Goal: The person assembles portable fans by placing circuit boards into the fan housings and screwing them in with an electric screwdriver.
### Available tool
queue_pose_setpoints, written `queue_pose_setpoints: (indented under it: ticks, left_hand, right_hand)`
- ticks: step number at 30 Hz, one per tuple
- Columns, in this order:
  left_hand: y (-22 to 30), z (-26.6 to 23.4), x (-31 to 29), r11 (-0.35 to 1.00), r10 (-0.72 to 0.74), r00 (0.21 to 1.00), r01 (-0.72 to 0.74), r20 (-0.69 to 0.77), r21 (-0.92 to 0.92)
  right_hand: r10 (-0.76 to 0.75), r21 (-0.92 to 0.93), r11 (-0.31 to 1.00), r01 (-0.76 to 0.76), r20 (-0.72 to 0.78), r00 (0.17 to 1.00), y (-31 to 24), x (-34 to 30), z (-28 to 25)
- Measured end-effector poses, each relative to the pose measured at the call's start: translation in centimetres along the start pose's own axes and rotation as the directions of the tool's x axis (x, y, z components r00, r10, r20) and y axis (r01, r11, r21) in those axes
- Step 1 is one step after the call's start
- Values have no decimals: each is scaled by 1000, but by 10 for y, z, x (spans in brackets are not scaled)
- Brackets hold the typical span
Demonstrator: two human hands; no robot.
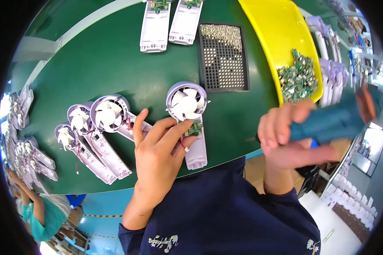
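In front of me lies a fan half (196, 148), a pale lilac handle shell with a round head holding white blades (186, 104). A small green circuit board (194, 128) sits in the shell just below the head. My left hand (157, 142) is over it, index fingertip and thumb at the board's edges, the other fingers spread to the left. A red wire with a white plug (187, 149) shows by the thumb. Off to the right, my right hand (285, 131) is wrapped round a teal electric screwdriver (332, 121), blurred, its tip pointing left.
Several fan halves (104, 163) with wires lie to the left. Two more shells (155, 36) with boards lie at the back. A black screw tray (224, 87) stands beside a yellow bin (264, 32) of circuit boards. Another person's arm (25, 193) is at far left.
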State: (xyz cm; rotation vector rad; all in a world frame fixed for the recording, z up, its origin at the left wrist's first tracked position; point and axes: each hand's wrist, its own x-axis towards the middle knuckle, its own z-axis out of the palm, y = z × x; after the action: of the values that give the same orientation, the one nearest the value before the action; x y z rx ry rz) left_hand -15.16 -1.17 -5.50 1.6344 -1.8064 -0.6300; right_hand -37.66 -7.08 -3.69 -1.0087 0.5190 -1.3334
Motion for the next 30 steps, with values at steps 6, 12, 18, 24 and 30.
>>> queue_pose_setpoints:
  ticks: [6, 12, 18, 24, 30]
  left_hand:
    - [5, 6, 2, 998, -60, 995, 58, -79, -18]
    - [9, 10, 5, 994, -107, 990, 107, -92, -7]
    - [10, 13, 7, 994, -107, 990, 110, -95, 24]
    - [13, 15, 11, 991, -117, 988, 123, -103, 56]
    - [10, 9, 12, 993, -84, 991, 92, -100, 76]
  right_hand:
    - [-372, 64, 926, 372, 323, 870, 9, 70, 8]
    - [-385, 63, 920, 388, 346, 856, 34, 89, -6]
    - [-362, 34, 930, 366, 255, 897, 32, 102, -16]
    - [-374, -22, 919, 394, 269, 888, 40, 103, -17]
    - [-324, 41, 945, 324, 244, 914, 41, 102, -3]
